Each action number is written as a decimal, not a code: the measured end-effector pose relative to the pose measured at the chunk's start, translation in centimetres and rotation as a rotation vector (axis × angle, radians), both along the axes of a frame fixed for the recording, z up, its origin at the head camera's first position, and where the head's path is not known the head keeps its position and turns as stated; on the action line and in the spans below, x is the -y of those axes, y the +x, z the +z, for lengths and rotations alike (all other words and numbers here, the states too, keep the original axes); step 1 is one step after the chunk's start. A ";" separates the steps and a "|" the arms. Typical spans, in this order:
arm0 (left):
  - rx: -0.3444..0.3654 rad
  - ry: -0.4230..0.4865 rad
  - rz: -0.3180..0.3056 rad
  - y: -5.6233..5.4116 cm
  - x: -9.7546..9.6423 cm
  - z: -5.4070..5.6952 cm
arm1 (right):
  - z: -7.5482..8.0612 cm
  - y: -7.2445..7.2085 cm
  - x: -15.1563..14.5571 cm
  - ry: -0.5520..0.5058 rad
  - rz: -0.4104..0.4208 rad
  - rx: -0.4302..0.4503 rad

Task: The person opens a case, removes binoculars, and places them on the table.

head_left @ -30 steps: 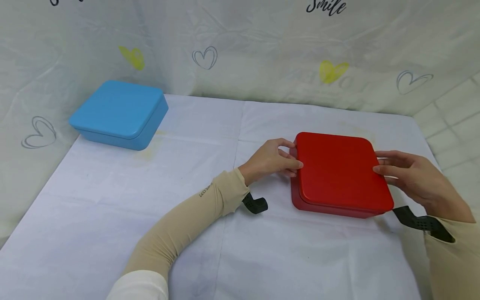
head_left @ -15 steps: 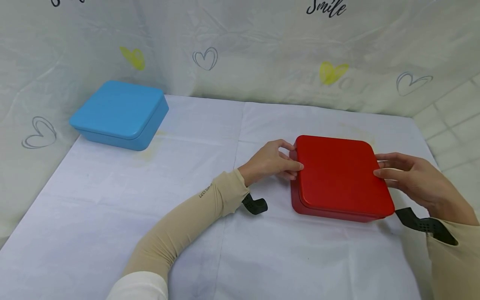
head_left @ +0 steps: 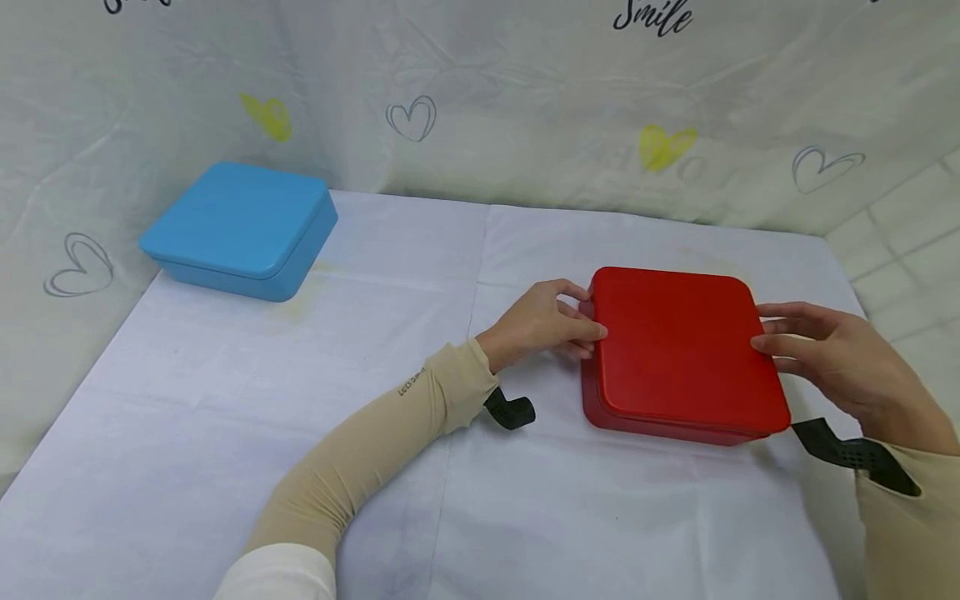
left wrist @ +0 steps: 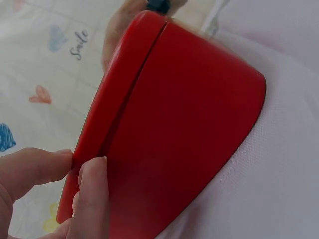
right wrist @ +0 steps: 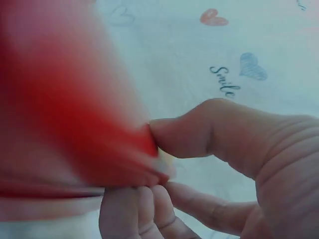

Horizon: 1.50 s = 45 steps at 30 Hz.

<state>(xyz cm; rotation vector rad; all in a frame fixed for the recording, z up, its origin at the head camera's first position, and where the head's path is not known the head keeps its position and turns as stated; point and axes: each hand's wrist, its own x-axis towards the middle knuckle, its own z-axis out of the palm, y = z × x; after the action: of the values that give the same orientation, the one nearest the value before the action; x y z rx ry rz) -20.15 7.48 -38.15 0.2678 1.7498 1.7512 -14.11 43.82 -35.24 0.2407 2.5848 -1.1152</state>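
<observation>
A red rectangular box (head_left: 663,429) with rounded corners sits on the right half of the table, its red lid (head_left: 686,346) on top. At its left side my left hand (head_left: 536,323) pinches the lid's edge between thumb and fingers. A dark seam between lid and box body (left wrist: 189,99) shows in the left wrist view, with the fingertips right at it. My right hand (head_left: 847,354) pinches the opposite edge, thumb on top and fingers below. Motion blurs the lid (right wrist: 99,109) in the right wrist view. The inside of the box is hidden.
A blue box (head_left: 240,221) of similar shape, with its lid on, stands at the table's back left. White cloth (head_left: 375,500) covers the table. Behind it hangs a pale curtain (head_left: 510,125) printed with hearts and words.
My right hand and the lid's right side dipped slightly toward me, then shifted a little to the right and back up. My left hand has stayed nearly still.
</observation>
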 end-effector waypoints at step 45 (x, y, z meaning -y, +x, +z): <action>0.035 0.053 0.034 -0.1 0.4 1.1 | 1.6 0.9 1.1 -0.068 -0.020 -0.076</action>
<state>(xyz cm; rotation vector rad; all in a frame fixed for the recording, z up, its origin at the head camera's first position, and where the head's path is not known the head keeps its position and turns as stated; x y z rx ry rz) -20.29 7.03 -37.03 0.2291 1.6945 1.8175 -13.24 42.69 -33.68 0.2125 2.6098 -1.2396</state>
